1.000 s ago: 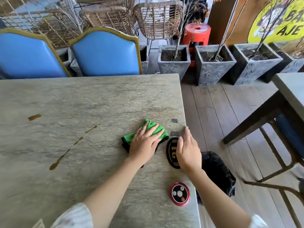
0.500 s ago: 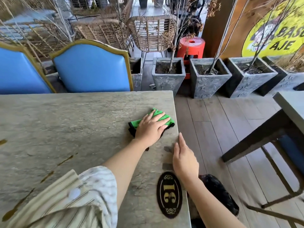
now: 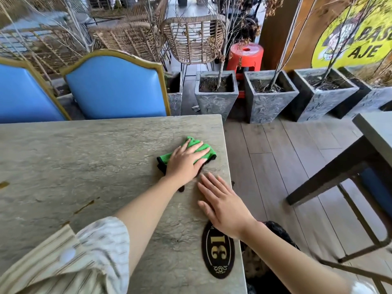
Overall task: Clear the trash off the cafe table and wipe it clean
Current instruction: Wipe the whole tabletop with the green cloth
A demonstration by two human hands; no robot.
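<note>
A green cloth [image 3: 192,149] with a black edge lies on the grey stone table [image 3: 89,158] near its far right corner. My left hand [image 3: 184,162] presses flat on the cloth, fingers spread over it. My right hand [image 3: 222,200] rests flat and open on the table's right edge, just behind the cloth and holding nothing. Brown streaks of spill [image 3: 84,205] mark the table on the left, with another spot [image 3: 3,184] at the left border.
A black oval number plate [image 3: 218,254] reading 31 sits by the right edge. A black trash bag [image 3: 275,232] stands on the floor below my right arm. Two blue chairs [image 3: 114,88] line the far side. Stone planters [image 3: 216,94] and another table [image 3: 375,132] stand to the right.
My left hand has slid the cloth away from me toward the far right corner. My right hand followed along the table edge, past the number plate. The round red call button has left the view.
</note>
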